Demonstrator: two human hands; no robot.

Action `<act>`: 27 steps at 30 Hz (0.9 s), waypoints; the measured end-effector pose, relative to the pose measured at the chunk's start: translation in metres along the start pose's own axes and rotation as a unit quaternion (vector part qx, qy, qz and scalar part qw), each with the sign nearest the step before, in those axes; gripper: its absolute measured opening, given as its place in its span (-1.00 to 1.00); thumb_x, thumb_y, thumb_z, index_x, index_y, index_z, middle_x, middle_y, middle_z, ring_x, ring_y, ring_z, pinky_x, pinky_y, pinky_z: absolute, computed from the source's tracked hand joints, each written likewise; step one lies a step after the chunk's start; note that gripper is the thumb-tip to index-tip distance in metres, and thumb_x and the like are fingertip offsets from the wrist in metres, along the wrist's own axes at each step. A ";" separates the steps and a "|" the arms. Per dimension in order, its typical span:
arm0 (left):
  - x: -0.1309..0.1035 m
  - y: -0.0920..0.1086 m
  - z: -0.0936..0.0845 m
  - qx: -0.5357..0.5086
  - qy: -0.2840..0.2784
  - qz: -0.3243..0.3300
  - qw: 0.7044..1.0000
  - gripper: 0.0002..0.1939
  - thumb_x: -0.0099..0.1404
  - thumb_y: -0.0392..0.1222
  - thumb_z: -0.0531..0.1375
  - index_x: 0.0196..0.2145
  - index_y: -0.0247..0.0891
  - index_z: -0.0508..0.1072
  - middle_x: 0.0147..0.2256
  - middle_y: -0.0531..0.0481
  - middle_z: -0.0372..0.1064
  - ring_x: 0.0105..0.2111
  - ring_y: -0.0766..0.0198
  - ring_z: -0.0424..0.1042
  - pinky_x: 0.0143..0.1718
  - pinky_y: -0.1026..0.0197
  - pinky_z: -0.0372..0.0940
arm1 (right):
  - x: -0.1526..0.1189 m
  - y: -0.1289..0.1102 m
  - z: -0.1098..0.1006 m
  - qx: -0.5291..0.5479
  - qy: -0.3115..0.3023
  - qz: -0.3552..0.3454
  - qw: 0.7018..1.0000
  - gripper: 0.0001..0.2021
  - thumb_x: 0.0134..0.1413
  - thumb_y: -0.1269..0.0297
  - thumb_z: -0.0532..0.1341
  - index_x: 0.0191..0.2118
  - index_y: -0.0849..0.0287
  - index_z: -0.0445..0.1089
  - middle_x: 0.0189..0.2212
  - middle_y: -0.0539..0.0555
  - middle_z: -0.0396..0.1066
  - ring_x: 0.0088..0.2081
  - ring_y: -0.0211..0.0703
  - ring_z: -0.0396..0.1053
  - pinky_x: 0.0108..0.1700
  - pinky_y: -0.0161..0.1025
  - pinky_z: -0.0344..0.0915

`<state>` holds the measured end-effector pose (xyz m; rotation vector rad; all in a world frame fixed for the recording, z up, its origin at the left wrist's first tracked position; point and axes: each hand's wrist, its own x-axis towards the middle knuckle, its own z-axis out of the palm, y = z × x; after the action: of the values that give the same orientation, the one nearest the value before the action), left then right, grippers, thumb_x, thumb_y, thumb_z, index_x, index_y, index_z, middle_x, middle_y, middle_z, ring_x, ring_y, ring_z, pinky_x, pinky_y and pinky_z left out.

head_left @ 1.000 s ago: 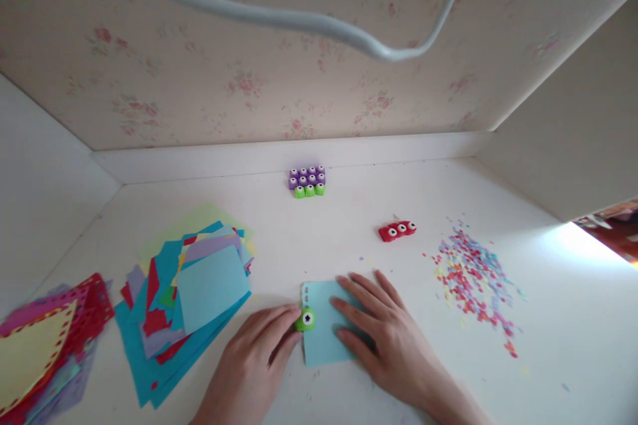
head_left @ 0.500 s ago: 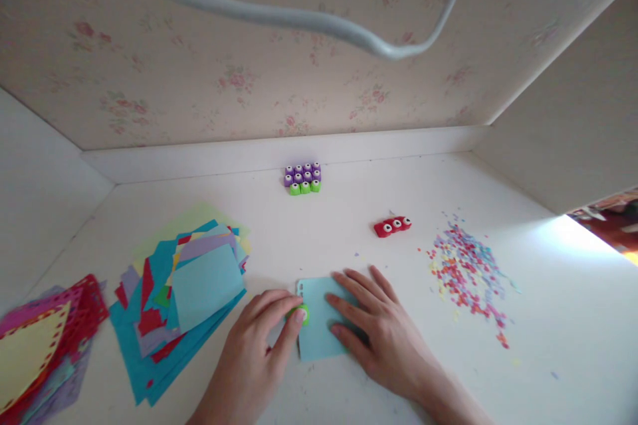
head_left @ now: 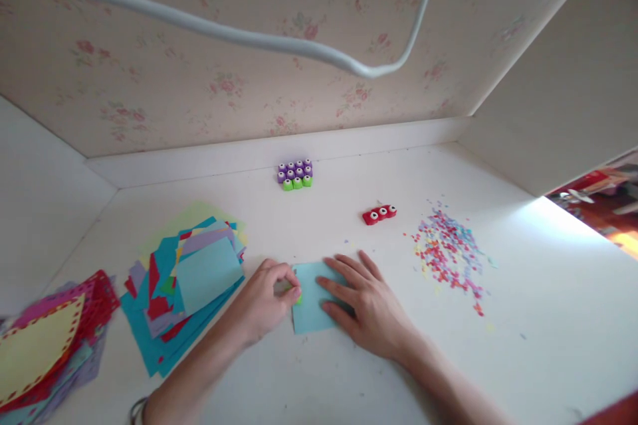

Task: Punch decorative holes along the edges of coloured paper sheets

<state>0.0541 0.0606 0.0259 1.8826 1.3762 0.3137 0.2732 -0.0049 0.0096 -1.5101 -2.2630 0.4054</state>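
A light blue paper square [head_left: 308, 309] lies on the white table. At its left edge my left hand [head_left: 272, 299] holds a small green punch [head_left: 298, 297], thumb and fingers closed on it and hiding much of it. Small punched holes show near the paper's upper left corner. My right hand [head_left: 366, 302] lies on the right part of the same paper with its fingers spread, covering that side.
Paper sheets [head_left: 207, 275] are piled left of my hands, with hole-edged papers [head_left: 40, 335] further left. Purple and green punches [head_left: 295, 174] stand at the back, red punches [head_left: 379, 214] right of them. Confetti [head_left: 448, 249] lies scattered at the right.
The whole view has shifted, so more of my left forearm and a wristband show. My left hand's fingers are more arched over the punch. My right hand stays on the paper.
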 end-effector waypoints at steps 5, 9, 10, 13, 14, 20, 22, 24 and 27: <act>0.002 -0.001 0.002 0.003 0.003 0.002 1.000 -0.96 0.12 -0.26 0.22 -0.46 -0.25 0.45 -0.33 -0.01 0.36 -0.26 0.16 0.41 -0.13 0.11 0.29 | -0.001 0.001 0.003 -0.003 0.004 -0.002 1.000 -0.65 0.27 0.06 0.15 0.14 -0.16 0.39 0.23 0.04 0.27 0.24 0.09 0.19 0.32 0.25 -0.14; -0.009 -0.007 0.002 -0.012 0.004 0.046 0.999 -0.80 0.28 -0.11 0.14 -0.36 -0.23 0.51 -0.29 -0.03 0.40 -0.27 0.20 0.42 -0.16 0.16 0.32 | -0.002 0.001 0.004 -0.002 0.006 -0.008 1.000 -0.64 0.27 0.05 0.14 0.14 -0.12 0.38 0.24 0.06 0.26 0.24 0.06 0.19 0.32 0.24 -0.15; -0.013 -0.009 0.001 -0.016 0.007 0.055 0.998 -0.75 0.31 -0.05 0.12 -0.30 -0.22 0.53 -0.24 -0.04 0.40 -0.25 0.20 0.43 -0.15 0.16 0.33 | -0.003 0.001 0.003 -0.002 0.009 -0.011 1.000 -0.65 0.27 0.06 0.14 0.13 -0.11 0.39 0.24 0.07 0.26 0.24 0.05 0.19 0.32 0.23 -0.16; -0.024 -0.018 -0.003 -0.014 0.027 0.086 0.996 -0.66 0.38 0.04 0.06 -0.18 -0.18 0.55 -0.17 -0.08 0.40 -0.19 0.19 0.44 -0.11 0.15 0.36 | -0.004 -0.001 0.002 -0.001 0.012 -0.010 1.000 -0.65 0.26 0.07 0.15 0.12 -0.11 0.40 0.23 0.07 0.27 0.24 0.05 0.19 0.33 0.22 -0.15; -0.029 -0.022 -0.005 -0.006 0.040 0.096 0.995 -0.65 0.40 0.04 0.04 -0.17 -0.17 0.55 -0.17 -0.08 0.40 -0.17 0.19 0.45 -0.08 0.14 0.36 | -0.004 -0.001 0.002 -0.001 0.010 -0.008 1.000 -0.65 0.26 0.07 0.16 0.12 -0.11 0.40 0.23 0.06 0.27 0.24 0.05 0.19 0.32 0.22 -0.14; -0.054 -0.055 -0.006 0.065 0.119 0.120 0.983 -0.67 0.35 0.02 0.14 0.00 -0.08 0.49 0.00 -0.03 0.43 0.01 0.17 0.43 0.08 0.13 0.34 | -0.003 0.002 0.002 0.011 0.031 -0.017 0.999 -0.66 0.25 0.09 0.18 0.11 -0.11 0.40 0.19 0.06 0.32 0.21 0.05 0.23 0.31 0.23 -0.09; -0.059 -0.063 -0.002 0.082 0.145 0.141 0.976 -0.65 0.30 0.00 0.21 0.02 -0.08 0.47 0.01 -0.02 0.45 0.03 0.14 0.43 0.12 0.11 0.32 | -0.002 0.000 0.003 0.023 0.063 -0.022 0.997 -0.68 0.26 0.13 0.17 0.09 -0.05 0.42 0.13 0.10 0.38 0.16 0.04 0.28 0.29 0.20 -0.01; -0.061 -0.066 0.003 0.080 0.166 0.157 0.970 -0.69 0.32 0.00 0.20 -0.03 -0.10 0.48 -0.04 -0.02 0.48 -0.03 0.17 0.47 0.06 0.14 0.37 | -0.002 -0.009 0.003 0.054 0.099 -0.013 0.994 -0.71 0.29 0.20 0.14 0.06 0.04 0.44 0.02 0.13 0.46 0.07 0.01 0.35 0.21 0.11 0.15; -0.064 -0.058 0.013 0.063 0.209 0.162 0.962 -0.65 0.36 0.05 0.15 0.01 -0.14 0.42 -0.15 -0.02 0.52 -0.24 0.22 0.54 -0.18 0.24 0.47 | -0.001 -0.034 0.004 0.157 0.105 0.039 0.981 -0.72 0.32 0.24 0.10 0.05 0.10 0.44 -0.13 0.13 0.51 -0.13 -0.08 0.45 -0.06 -0.12 0.38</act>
<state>-0.0035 0.0054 -0.0082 2.2388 1.3719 0.8465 0.2444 -0.0191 0.0211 -1.4072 -1.8825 0.5678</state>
